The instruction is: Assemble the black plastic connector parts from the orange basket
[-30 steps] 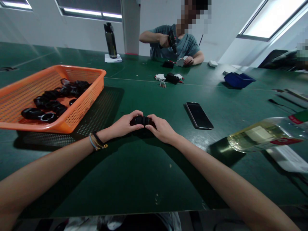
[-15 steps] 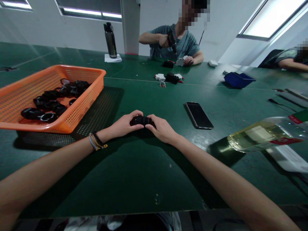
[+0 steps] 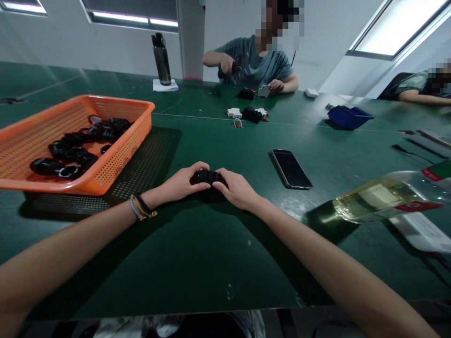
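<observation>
Between my two hands is a black, ridged, roughly cylindrical part (image 3: pixel 208 176), held just over the green table (image 3: pixel 218 263). My left hand (image 3: pixel 185 182) is closed around its left end, thumb in front and fingers behind. Its right end is gripped by my right hand (image 3: pixel 237 188) in the same way. The fingers cover both ends, so the part's full shape is hidden. To the left stands an orange perforated basket (image 3: pixel 100 180) with several similar glossy black parts (image 3: pixel 75 152) inside.
A phone (image 3: pixel 291 169) lies right of my hands. Further right is a bottle of yellowish liquid (image 3: pixel 380 197). White and black pieces (image 3: pixel 251 114) and a blue bin (image 3: pixel 349 116) are farther back. Across the table a co-worker (image 3: pixel 246 61) holds a power drill (image 3: pixel 238 69); a dark bottle (image 3: pixel 161 61) stands left.
My hands and the black part stay practically still. Across the table, the co-worker's drill has come down and moved left, away from the white piece in the other hand.
</observation>
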The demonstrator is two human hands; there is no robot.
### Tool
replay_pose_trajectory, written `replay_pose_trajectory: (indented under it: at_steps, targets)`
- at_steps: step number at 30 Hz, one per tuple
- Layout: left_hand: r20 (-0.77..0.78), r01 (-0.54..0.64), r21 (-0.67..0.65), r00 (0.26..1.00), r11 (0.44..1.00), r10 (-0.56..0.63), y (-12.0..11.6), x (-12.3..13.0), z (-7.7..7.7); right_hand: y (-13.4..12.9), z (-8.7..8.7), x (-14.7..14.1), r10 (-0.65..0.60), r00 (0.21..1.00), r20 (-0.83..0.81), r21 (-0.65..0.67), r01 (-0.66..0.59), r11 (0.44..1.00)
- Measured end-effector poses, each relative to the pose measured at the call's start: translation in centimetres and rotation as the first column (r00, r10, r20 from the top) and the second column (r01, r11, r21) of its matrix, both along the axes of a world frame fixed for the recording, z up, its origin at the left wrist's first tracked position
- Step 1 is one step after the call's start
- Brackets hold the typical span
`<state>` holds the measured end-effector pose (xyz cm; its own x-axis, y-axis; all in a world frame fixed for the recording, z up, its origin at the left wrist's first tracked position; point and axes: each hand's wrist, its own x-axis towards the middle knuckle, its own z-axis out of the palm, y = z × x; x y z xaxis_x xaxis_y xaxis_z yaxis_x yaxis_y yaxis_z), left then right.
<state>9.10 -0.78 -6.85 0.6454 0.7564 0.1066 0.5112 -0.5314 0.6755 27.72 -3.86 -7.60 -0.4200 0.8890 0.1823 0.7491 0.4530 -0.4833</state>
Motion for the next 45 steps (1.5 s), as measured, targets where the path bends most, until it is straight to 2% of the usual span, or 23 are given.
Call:
replay_pose_trajectory:
  at_steps: [9,18,28,45]
  targets:
    - [0.002,-0.002,-0.006,1.0,1.0,0.002,0.0,0.0,0.07,0.11,-0.27,0.07,0.008,1.0,-0.012,0.014,-0.008,1.0]
    - [0.017,0.001,-0.023,1.0,1.0,0.0,-0.1,0.02,0.23,-0.17,-0.38,0.47,0.067,0.988,-0.139,0.072,-0.058,0.996]
    - [0.013,0.001,-0.015,1.0,1.0,0.0,-0.01,0.05,0.05,-0.15,-0.04,0.18,0.021,0.993,-0.12,-0.003,-0.022,1.0]
    - [0.022,-0.001,-0.006,1.0,1.0,0.001,0.04,0.03,-0.03,-0.08,-0.06,0.03,-0.003,0.996,-0.085,-0.003,0.003,1.0]
